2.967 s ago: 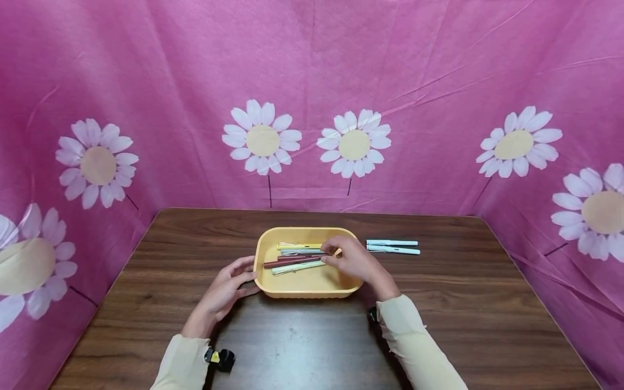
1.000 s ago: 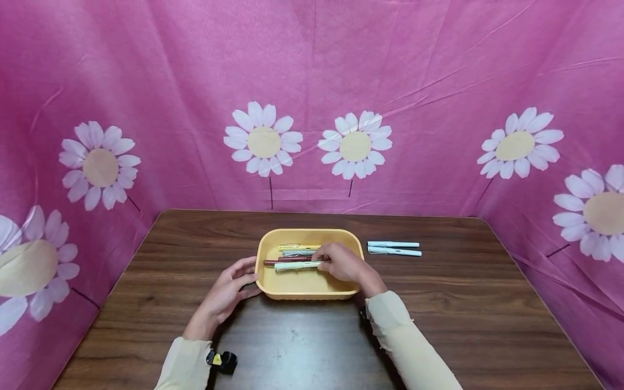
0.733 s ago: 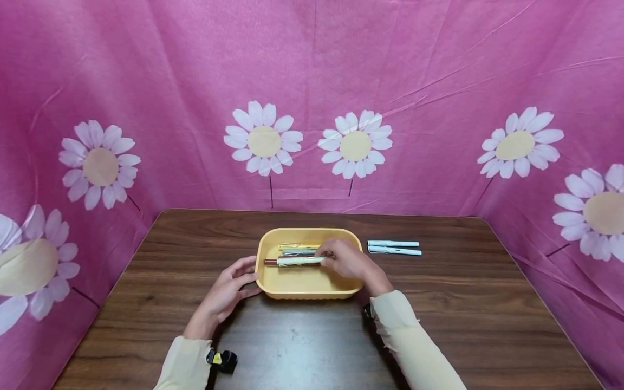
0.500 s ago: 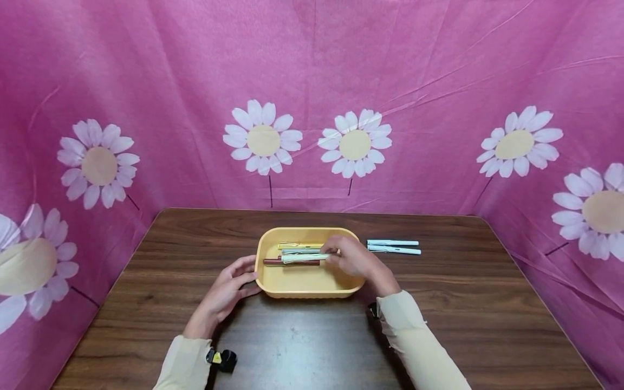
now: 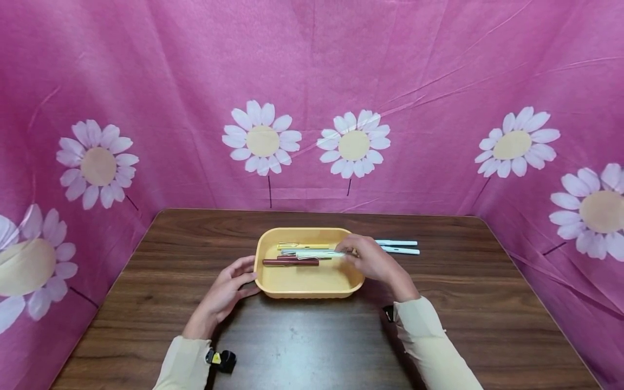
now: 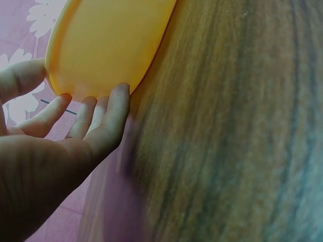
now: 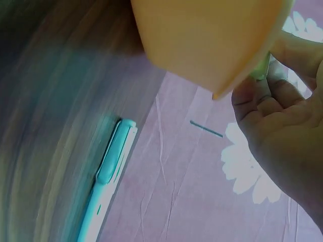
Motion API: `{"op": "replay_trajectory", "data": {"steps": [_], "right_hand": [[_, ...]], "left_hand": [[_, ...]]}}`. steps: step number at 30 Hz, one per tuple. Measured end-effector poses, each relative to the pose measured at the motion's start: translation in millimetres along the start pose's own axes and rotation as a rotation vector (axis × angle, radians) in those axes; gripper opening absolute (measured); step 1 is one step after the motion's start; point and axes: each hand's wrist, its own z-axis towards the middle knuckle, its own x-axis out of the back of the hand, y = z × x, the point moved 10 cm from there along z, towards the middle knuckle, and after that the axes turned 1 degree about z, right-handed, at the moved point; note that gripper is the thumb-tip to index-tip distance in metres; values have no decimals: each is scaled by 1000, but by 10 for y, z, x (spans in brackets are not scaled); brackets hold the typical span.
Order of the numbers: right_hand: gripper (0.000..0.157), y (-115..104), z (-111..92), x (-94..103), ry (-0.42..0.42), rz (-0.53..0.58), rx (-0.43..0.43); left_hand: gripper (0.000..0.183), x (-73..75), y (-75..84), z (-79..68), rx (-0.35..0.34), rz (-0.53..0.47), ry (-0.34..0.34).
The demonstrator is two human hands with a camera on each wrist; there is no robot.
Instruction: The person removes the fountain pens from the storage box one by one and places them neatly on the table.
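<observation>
A yellow tray (image 5: 302,284) stands near the back middle of the table. My left hand (image 5: 229,287) rests its fingertips against the tray's left end; the left wrist view shows these fingers (image 6: 113,116) spread along the end wall. Over the tray's right part, my right hand (image 5: 372,262) pinches one end of a pale green pen (image 5: 314,254). Only a bit of this pen (image 7: 262,68) shows between thumb and fingers in the right wrist view. Under and around it lie a yellow pen (image 5: 312,246), a grey-blue pen (image 5: 287,251) and dark red pens (image 5: 292,262).
Two light blue pens (image 5: 402,251) lie side by side on the table right of the tray, partly behind my right hand. A pink cloth (image 5: 312,65) with white flowers hangs behind and beside the wooden table (image 5: 195,233).
My right hand has lifted the pale green pen from the front of the pens and moved it back and to the right. My left hand has stayed at the tray's end.
</observation>
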Motion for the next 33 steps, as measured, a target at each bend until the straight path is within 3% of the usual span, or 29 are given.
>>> {"op": "replay_trajectory", "data": {"steps": [26,33], "right_hand": [[21,454,-414,458,108,-6,-116],[20,559,-480,504,109,-21,-148]], "left_hand": [[51,13,-8,6,7,2,-3],[51,-2,-2,5,9,-5,-6]]}}
